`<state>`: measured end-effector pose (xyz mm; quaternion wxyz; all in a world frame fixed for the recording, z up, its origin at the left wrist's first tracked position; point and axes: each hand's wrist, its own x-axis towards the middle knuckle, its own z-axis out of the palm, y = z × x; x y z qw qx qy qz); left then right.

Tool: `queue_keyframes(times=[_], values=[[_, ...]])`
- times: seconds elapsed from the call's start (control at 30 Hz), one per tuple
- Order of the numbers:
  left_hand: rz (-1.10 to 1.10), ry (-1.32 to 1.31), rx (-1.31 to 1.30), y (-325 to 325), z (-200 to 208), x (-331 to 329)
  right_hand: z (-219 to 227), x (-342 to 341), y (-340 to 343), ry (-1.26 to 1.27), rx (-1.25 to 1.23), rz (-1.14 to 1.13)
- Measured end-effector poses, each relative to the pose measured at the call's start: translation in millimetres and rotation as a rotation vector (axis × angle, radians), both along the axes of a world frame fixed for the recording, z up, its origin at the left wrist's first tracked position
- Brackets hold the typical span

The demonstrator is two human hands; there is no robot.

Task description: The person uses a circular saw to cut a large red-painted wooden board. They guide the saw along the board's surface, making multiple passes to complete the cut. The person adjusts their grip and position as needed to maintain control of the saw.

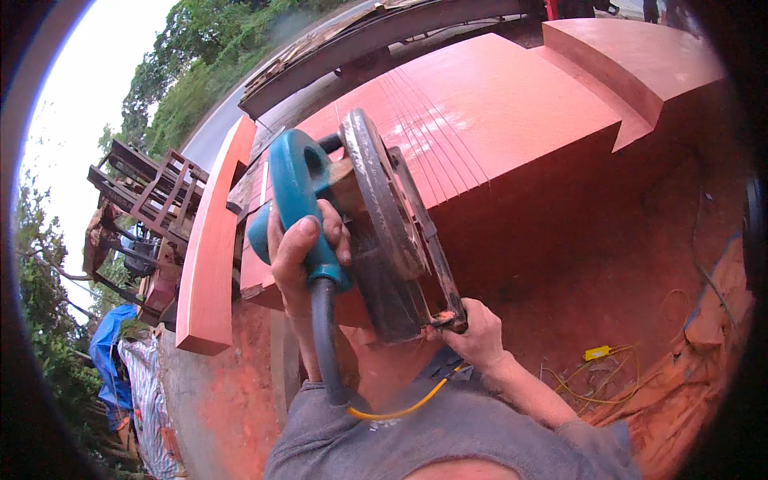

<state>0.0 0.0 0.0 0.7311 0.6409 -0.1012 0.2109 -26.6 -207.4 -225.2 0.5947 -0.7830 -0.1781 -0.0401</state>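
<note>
My left hand point(300, 252) is closed around the teal handle of a circular cutting saw point(376, 216). A black cord runs down from the handle, joined by a yellow wire near my grey shirt. My right hand point(478, 336) grips the lower corner of the saw's dusty metal base plate. The round blade guard rests against the near edge of a large red stone block point(496, 112). Several thin parallel cut lines cross the block's top face.
A long red stone slab point(210, 248) lies at the left of the block. Behind it stands a forklift point(148, 216). A second red block point(632, 56) sits at the upper right. Yellow cable point(596, 364) lies tangled on the dusty red ground.
</note>
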Motion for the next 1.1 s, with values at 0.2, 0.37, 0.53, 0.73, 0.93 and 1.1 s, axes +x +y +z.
queue_keyframes(times=[0.2,0.37,0.53,0.73,0.93,1.1], values=[[-0.038,0.151,-0.106,6.0,-29.3,4.6,-3.9,-32.9,-21.7,-0.003,-0.070,-0.096],[-0.046,0.248,-0.175,16.0,-53.7,25.4,-15.9,-31.7,-32.1,-0.066,-0.145,-0.121],[-0.009,0.345,-0.224,20.7,-72.5,38.6,-23.7,-23.2,-40.9,-0.058,-0.136,-0.108],[0.056,0.307,-0.239,21.5,-73.2,35.9,-21.0,-15.1,-37.1,-0.004,-0.141,-0.085],[0.014,0.313,-0.268,23.4,-62.9,30.7,-11.9,-20.0,-38.3,-0.109,-0.241,0.005],[0.114,0.371,-0.298,7.5,-51.2,35.5,-20.9,-15.5,-41.0,-0.174,-0.264,0.000]])
